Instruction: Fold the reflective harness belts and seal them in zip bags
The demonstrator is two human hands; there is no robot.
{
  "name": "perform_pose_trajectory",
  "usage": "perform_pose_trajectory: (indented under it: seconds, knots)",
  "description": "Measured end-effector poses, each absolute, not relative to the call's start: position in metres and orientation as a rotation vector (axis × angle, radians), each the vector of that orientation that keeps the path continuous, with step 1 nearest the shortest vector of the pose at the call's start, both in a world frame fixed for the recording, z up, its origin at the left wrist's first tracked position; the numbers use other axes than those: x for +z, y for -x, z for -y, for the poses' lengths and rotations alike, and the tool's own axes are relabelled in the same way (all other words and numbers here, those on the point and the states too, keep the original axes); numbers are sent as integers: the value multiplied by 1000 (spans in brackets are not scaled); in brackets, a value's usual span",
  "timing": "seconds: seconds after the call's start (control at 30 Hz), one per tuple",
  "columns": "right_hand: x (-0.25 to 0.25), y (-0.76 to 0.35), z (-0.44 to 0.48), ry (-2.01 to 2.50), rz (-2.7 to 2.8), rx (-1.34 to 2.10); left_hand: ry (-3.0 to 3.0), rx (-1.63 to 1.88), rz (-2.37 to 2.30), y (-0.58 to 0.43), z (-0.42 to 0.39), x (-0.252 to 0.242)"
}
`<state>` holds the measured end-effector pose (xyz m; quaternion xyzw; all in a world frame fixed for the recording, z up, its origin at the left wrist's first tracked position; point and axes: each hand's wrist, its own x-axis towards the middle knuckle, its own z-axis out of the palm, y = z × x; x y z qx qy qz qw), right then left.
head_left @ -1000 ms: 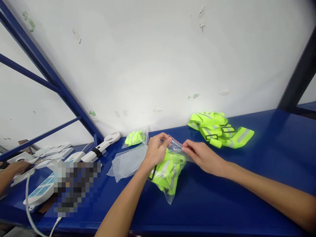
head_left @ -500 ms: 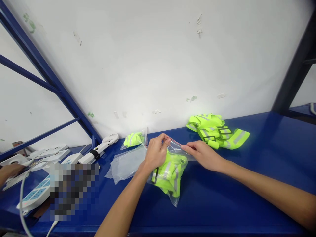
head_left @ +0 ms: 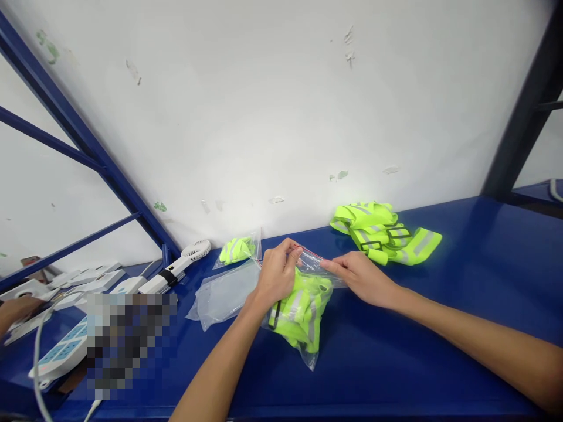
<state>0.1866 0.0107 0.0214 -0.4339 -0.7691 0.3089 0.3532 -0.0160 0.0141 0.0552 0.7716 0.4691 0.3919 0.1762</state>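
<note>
Both our hands pinch the zip bag [head_left: 303,319] on the counter [head_left: 440,328]: left hand [head_left: 277,272] and right hand [head_left: 358,275] grip its red-lined mouth; best we press evenly along the seal.

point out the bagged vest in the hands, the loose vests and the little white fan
bagged vest [head_left: 299,316], head view, yellow fabric inside bag
loose vests [head_left: 385,231], head view, pile's middle
white fan [head_left: 196,249], head view, round head

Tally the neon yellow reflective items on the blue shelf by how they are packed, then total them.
Bagged, held at the bag mouth by left hand and right hand: 1
Bagged, lying by the wall: 1
Loose pile: 1
Total: 3
</note>
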Motion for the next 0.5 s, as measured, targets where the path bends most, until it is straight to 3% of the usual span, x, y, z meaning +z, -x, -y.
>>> perform_pose_trajectory:
  seconds: [0.2,0.5]
  knots:
    - [24,-192,-10,956,1785,1261,-2082,1193,-1333,24,-20,48]
    - [23,-199,-19,861,1940,1285,-2017,1248,-1283,29,-28,44]
